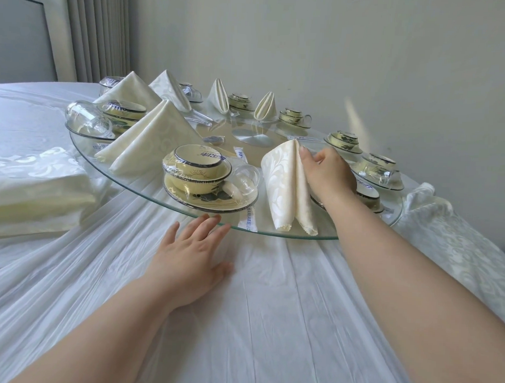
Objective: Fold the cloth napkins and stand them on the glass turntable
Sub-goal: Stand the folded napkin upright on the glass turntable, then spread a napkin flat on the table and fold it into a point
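Observation:
A cream folded napkin stands as a cone near the front rim of the glass turntable. My right hand rests against its right side, thumb and fingertips at the peak. My left hand lies flat on the white tablecloth, fingers apart, tips touching the turntable's front edge. Several other folded napkins stand further round the glass: a large tent-shaped napkin at the left, and two narrow pointed napkins at the back.
Plastic-wrapped cup-and-saucer sets ring the turntable, with an overturned glass at the left. A stack of flat unfolded napkins lies on the table at the left. More patterned cloth is bunched at the right.

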The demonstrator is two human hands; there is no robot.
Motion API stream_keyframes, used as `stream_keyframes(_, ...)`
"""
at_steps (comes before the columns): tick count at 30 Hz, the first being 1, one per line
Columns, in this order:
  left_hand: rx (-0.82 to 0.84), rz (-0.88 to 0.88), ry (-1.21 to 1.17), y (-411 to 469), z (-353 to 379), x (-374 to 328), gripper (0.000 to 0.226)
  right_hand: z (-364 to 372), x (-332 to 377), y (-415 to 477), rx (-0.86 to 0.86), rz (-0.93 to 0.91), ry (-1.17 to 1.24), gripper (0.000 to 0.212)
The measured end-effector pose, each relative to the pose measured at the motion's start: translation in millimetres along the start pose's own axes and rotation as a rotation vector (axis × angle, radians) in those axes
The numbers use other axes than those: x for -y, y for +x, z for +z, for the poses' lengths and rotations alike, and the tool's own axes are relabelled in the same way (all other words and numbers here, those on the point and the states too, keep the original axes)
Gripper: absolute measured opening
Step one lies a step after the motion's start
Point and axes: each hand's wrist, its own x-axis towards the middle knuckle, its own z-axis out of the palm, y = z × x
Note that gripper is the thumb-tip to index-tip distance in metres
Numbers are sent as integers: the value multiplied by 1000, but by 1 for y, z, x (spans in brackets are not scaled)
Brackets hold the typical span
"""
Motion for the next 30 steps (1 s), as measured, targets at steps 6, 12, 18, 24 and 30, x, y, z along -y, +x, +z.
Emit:
stream_keyframes(6,-17,-11,-10,-1,-1,0,63,-44,-56,-60,-16,0,148,24)
stream_keyframes(12,-47,-31,-52,-3,0,-5,63,-76,-142,-113,337,229,-127,53)
stream_keyframes(18,-119,-39,-68,-6,4,-8,60,-78,-170,-124,160,198,-213,45)
stream_keyframes(24,-157,-40,-58,-5,6,-9,59,-82,-179,-119,137,173,-119,23)
stream_keyframes(30,-184,-41,-45,-4,7,-10,59,-79,-188,-114,129,160,-110,33)
